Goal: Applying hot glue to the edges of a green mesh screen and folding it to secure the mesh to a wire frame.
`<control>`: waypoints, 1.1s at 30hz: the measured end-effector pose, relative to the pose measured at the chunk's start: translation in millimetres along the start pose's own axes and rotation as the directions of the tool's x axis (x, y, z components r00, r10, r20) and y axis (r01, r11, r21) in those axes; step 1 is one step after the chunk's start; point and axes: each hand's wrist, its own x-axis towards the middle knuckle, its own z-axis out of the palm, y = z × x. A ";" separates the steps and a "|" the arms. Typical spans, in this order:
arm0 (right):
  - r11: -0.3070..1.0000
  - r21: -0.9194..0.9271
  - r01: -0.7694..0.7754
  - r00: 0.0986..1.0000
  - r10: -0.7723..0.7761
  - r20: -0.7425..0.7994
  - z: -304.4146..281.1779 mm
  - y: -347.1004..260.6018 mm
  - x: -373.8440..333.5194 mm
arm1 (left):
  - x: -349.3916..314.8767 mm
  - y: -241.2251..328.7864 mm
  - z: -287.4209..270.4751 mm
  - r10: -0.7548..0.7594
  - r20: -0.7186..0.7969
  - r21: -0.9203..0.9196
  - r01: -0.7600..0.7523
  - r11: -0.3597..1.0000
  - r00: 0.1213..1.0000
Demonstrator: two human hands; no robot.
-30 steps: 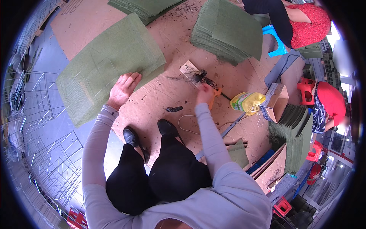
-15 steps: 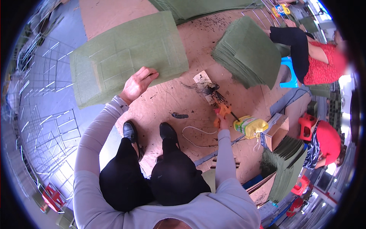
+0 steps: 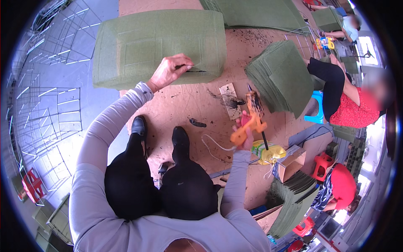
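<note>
Glue gun (image 3: 253, 122) (orange) in right hand (image 3: 248, 137)

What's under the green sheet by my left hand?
Pale straight lines, probably a wire frame, show through the sheet. Brown board shows past its near edge. Your left hand hides part of that edge; anything else beneath is covered.

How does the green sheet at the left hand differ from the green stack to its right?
The sheet shows faint rectangular lines; the stack shows many layered edges. The sheet looks wider than the stack. The left hand touches the sheet's near edge but not the stack. Both are green.
</note>
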 end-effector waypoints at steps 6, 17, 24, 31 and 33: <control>0.956 -0.292 0.031 0.994 0.002 0.110 52.1 37.7 14.6 | 0.0 -16.7 -9.6 -0.151 0.017 -0.346 0.147 0.926 0.988; 0.850 -0.523 -0.066 0.950 0.213 0.227 121.5 94.4 24.0 | 4.5 -22.4 -14.9 -0.258 0.069 -0.658 0.238 0.715 0.964; 0.864 -0.494 -0.097 0.962 0.208 0.175 131.1 101.1 32.2 | 4.5 -27.2 -16.0 -0.277 0.068 -0.709 0.242 0.662 0.958; 0.892 -0.435 -0.120 0.971 0.197 0.137 132.9 105.9 32.0 | 4.9 -28.5 -18.0 -0.279 0.067 -0.712 0.242 0.659 0.958; 0.897 -0.428 -0.114 0.973 0.188 0.135 130.9 105.8 32.9 | 5.1 -29.0 -17.9 -0.279 0.069 -0.717 0.242 0.654 0.958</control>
